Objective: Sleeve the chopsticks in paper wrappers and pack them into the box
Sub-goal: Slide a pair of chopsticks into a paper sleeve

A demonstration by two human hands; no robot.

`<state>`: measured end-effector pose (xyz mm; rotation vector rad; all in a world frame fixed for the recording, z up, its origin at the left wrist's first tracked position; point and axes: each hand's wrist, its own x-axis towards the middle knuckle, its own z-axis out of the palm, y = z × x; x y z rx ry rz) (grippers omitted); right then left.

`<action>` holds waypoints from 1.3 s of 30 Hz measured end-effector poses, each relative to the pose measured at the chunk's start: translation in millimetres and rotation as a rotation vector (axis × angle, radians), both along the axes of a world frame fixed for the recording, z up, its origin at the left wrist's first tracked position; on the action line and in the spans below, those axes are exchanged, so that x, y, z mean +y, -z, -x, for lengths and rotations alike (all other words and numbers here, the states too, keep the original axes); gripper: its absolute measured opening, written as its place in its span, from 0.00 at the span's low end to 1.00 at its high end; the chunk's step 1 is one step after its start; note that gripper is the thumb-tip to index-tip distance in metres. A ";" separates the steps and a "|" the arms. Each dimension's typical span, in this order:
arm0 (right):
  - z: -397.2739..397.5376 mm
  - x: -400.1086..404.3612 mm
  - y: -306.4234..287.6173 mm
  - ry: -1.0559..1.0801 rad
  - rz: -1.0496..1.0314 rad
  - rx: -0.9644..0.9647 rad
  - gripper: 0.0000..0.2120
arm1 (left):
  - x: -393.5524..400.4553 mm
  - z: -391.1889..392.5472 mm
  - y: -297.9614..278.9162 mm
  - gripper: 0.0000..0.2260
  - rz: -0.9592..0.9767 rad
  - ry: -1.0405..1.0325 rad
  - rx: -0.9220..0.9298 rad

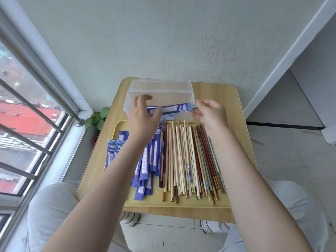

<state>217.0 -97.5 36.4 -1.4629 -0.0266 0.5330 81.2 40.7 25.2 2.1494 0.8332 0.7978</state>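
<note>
A sleeved pair of chopsticks (174,108) in a blue printed paper wrapper hangs level over the open clear plastic box (160,91), held at both ends: the right hand (211,113) pinches the pale green tips that stick out of the wrapper between thumb and fingers (198,103), while the left hand (143,117) holds the other end, its fingers loosely spread and its thumb raised, though the exact grip is blurred. The likely trouble from here is that the sticks slide out of the loose sleeve if the pinched end dips, or that the pair catches on the box's near wall just below the fingers and lands crooked. Another wrapped pair seems to lie already inside, beneath the held one. Nearer the person than the fingers, a yellow tray (178,203) carries spare blue wrappers (143,166) on the left and a pile of bare chopsticks (190,160), pale, red-brown and green, on the right. Tray and box sit on a small wooden tabletop (218,95) pushed against a white wall, with a barred window (27,124) and a small green plant (97,118) off to the left.
</note>
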 end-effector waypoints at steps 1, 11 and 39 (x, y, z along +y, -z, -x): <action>-9.7 4.5 0.3 0.088 -0.016 0.001 0.02 | 10.0 -0.6 3.0 0.15 -0.017 -0.099 -0.024; -24.1 84.5 23.0 0.001 0.222 -0.080 0.03 | 41.0 -7.9 57.0 0.17 -0.135 0.032 0.291; -38.9 140.5 45.2 -0.784 1.224 -0.460 0.33 | 76.2 -18.7 58.8 0.24 0.279 -0.288 0.180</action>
